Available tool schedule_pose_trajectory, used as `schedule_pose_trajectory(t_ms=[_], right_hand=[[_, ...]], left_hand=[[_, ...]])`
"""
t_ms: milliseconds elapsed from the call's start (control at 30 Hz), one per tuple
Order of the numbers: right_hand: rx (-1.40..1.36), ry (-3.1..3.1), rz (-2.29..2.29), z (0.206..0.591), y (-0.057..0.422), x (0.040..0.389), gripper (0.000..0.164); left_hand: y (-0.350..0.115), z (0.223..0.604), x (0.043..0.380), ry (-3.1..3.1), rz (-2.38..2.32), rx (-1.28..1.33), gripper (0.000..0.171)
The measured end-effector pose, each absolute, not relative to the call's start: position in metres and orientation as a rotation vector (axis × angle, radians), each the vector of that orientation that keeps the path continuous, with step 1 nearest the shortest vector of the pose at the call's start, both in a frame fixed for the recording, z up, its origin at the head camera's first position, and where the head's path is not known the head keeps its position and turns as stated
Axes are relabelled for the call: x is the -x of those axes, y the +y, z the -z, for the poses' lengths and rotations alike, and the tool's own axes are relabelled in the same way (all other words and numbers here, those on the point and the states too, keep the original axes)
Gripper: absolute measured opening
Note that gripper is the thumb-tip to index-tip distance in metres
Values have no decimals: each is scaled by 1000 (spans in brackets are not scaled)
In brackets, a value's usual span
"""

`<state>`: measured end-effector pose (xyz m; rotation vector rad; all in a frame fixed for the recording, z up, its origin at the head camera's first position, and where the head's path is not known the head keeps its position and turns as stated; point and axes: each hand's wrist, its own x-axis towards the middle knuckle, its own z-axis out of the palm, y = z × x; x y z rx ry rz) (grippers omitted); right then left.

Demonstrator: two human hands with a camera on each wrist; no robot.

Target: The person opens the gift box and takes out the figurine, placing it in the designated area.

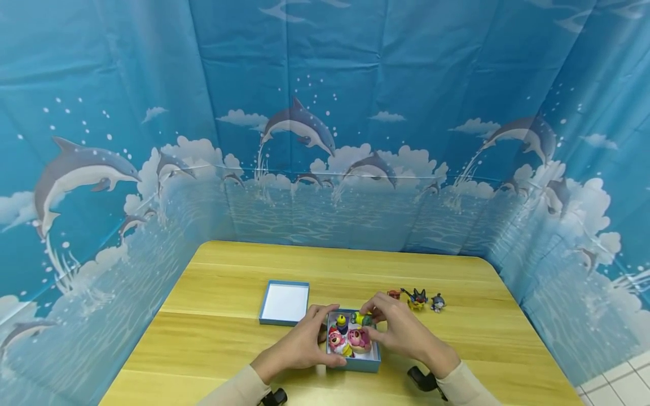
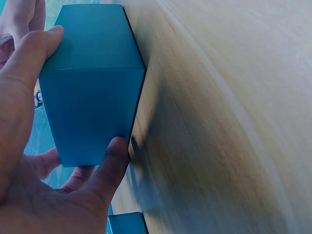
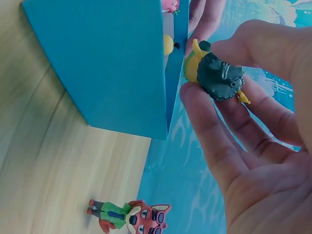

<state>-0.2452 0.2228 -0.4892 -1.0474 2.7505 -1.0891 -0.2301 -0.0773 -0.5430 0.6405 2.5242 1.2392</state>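
A blue box with a white inside stands on the table, holding several small figurines, among them two pink bears and a yellow-and-dark figurine. My left hand grips the box at its left, thumb on the front wall and fingers along the side, as the left wrist view shows. Above the box's back right part, my right hand pinches a yellow figurine with a dark green, shell-like back between thumb and fingers. In the right wrist view it is beside the box's open rim.
Left of the box lies a shallow blue lid, white inside up. Behind my right hand stand a fox figurine, a black-and-yellow figurine and a grey one. A dolphin-print curtain hangs behind the wooden table.
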Motion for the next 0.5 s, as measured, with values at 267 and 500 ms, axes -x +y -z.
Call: schedule_pose_trajectory(t_ms=[267,500], right_hand=[[1045,2741,1140,489,221,244,32],[1053,2763,1124,492,223,243,28]], left_hand=[[-76,538,228,2534,-1228,-635,122],[-76,538,227,2529,-1225,-637,122]])
